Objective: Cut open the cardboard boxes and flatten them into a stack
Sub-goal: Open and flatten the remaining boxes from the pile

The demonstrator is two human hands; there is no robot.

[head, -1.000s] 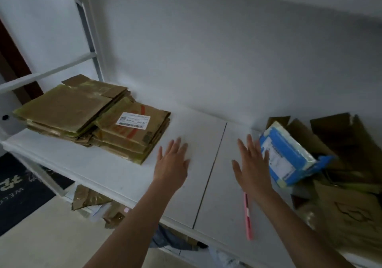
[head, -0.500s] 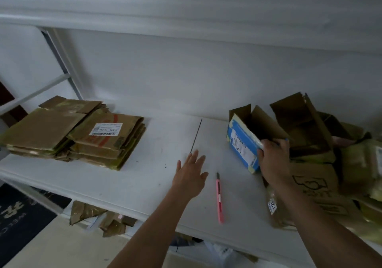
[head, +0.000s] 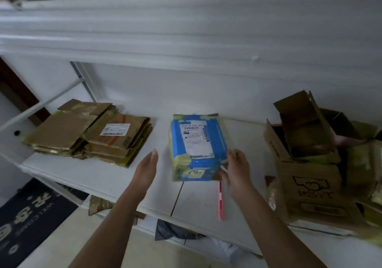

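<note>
One box in play: blue-taped, sealed, label up, mid-shelf between the flat stack on the left and the pile of open boxes on the right. Whether it sits flat on the shelf or is slightly lifted at the near edge, can't tell. Right hand grips its near right corner, fingers curled round the edge. Left hand is just beside the box's left side, fingers straight and together, holding nothing, not touching. Pink cutter lies on the shelf under the right wrist. My take: set the box down flat, pin it with the left palm, free the right for the cutter, slit the blue tape along the seam, blade shallow and away from the pinning hand.
</note>
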